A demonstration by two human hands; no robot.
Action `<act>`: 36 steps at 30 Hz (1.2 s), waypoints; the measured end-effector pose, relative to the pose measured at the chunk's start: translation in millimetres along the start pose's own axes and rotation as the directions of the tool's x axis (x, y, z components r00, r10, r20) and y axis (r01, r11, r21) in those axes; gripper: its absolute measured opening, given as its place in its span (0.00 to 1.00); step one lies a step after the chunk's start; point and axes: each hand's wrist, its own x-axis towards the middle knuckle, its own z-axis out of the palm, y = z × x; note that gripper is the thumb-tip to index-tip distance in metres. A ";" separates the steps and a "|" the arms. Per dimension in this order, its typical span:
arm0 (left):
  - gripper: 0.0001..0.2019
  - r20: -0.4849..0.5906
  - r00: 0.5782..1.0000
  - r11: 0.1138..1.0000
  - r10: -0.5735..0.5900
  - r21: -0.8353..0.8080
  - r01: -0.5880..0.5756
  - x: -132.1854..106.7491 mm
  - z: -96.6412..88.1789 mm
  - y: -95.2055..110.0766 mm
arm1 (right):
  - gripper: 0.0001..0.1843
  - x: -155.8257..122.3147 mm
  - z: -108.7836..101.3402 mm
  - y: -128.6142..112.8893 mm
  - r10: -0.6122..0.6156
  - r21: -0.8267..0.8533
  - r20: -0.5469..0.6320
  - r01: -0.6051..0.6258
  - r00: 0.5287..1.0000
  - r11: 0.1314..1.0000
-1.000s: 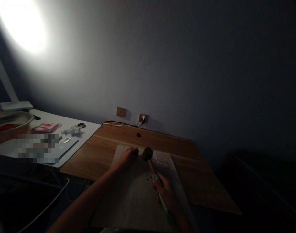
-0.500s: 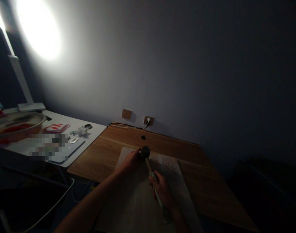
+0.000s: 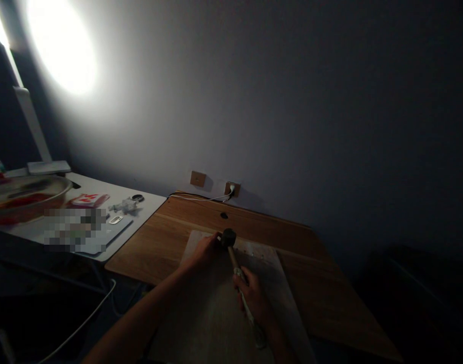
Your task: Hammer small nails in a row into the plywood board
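Note:
My right hand [image 3: 254, 296] is wrapped round the handle of a mallet [image 3: 228, 237], which has a dark, thick head and a pale, worn grip. The mallet's head is over the far part of a pale wooden board [image 3: 216, 303]. Just left of that head, my left hand [image 3: 206, 250] rests at the board's far edge with its fingers drawn together. Whatever those fingertips hold, if anything, is hidden in shadow. A few tiny bits, too small to name, lie on the board to the right of the mallet's head.
The board lies on a brown wooden table [image 3: 330, 293] against the wall. A white plug with a cable sits in a socket [image 3: 232, 189]. At left, a white table [image 3: 155, 197] bears a large clear bowl [image 3: 34, 202], a red-and-white packet [image 3: 89, 199], a crumpled wrapper [image 3: 127, 205] and a lamp [image 3: 34, 119].
Almost nothing differs. Both hands and the mallet hold nearly the same place, with the mallet's head shifted very slightly to the right.

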 end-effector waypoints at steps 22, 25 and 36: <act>0.18 0.033 0.970 0.929 0.243 0.279 -0.242 -13.2 -12.5 48.7 | 0.48 -54.1 -39.4 37.6 0.239 0.122 -0.205 -0.218 0.949 0.968; 0.14 0.319 0.835 0.769 0.449 0.337 -0.543 -24.1 -3.3 71.6 | 0.54 -53.3 -35.8 43.2 0.265 0.120 -0.225 -0.243 0.938 0.963; 0.03 0.515 0.679 0.510 0.523 0.448 -0.734 -40.9 15.7 101.5 | 0.47 -53.3 -38.4 43.7 0.212 0.057 -0.240 -0.204 0.947 0.977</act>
